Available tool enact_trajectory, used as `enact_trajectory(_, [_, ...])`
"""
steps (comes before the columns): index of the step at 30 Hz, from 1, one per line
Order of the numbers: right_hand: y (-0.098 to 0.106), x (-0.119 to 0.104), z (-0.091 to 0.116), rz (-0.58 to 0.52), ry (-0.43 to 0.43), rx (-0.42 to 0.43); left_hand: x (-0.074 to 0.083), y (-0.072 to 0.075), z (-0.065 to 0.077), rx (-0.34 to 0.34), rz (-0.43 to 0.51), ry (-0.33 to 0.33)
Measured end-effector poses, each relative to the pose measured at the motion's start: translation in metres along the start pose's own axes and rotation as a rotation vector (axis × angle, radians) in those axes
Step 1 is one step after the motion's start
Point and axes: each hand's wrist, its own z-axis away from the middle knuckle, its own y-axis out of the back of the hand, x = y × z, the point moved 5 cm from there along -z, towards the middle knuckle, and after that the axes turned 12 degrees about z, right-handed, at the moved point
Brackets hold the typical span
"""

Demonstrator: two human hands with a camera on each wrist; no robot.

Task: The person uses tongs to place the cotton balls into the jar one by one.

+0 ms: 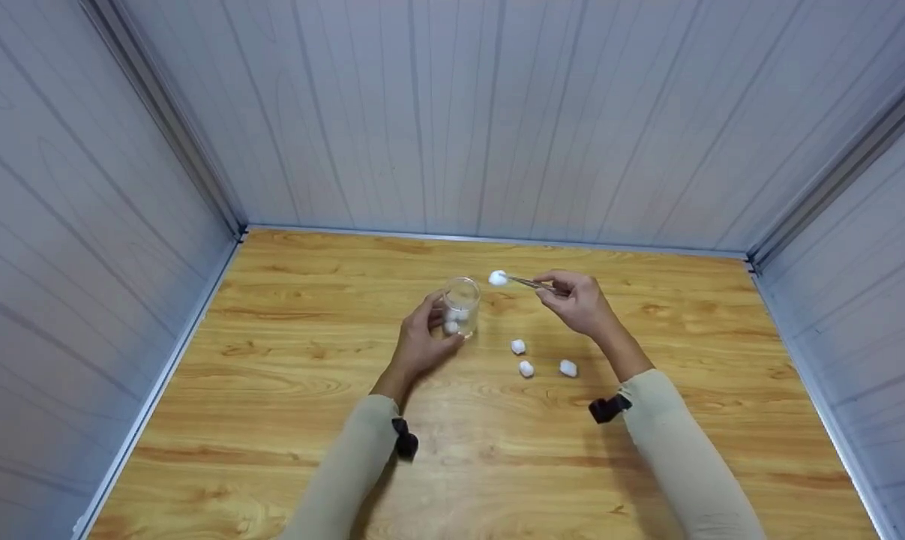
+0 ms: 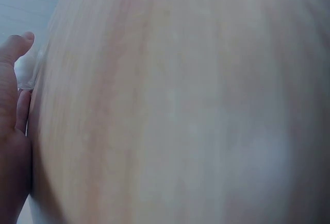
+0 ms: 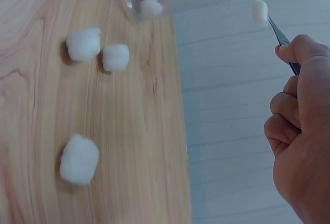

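My left hand (image 1: 423, 338) curls round a clear glass beaker (image 1: 463, 294) standing on the table, with several cotton balls (image 3: 151, 7) at its bottom. Metal tweezers (image 1: 527, 283) are pinched in my right hand (image 1: 582, 302). Their tips grip one cotton ball (image 1: 498, 278), raised just right of the beaker's rim. On the wood below lie 3 loose cotton balls: one nearer the back (image 1: 518, 346), one in front of it (image 1: 526, 369) and one to the right (image 1: 568, 368). The left wrist view shows only part of the left hand (image 2: 14, 105), beside a sliver of the beaker.
The wood-grain tabletop (image 1: 287, 405) is enclosed by a pale back wall (image 1: 452, 120) and side walls (image 1: 62, 247). Metal edging (image 1: 497, 239) runs along the table's far edge. A small black device (image 1: 609, 409) sits at each wrist.
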Motion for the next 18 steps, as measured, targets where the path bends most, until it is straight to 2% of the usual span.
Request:
enact_trajectory(6, [-0.006,-0.010,-0.005,-0.010,0.036,0.003,0.002,0.000,0.000,0.002,-0.002,-0.034])
enact_trajectory(18, [-0.016,-0.029,-0.014,-0.006,0.062,-0.006,0.002,-0.001,0.000,0.003,-0.018,-0.007])
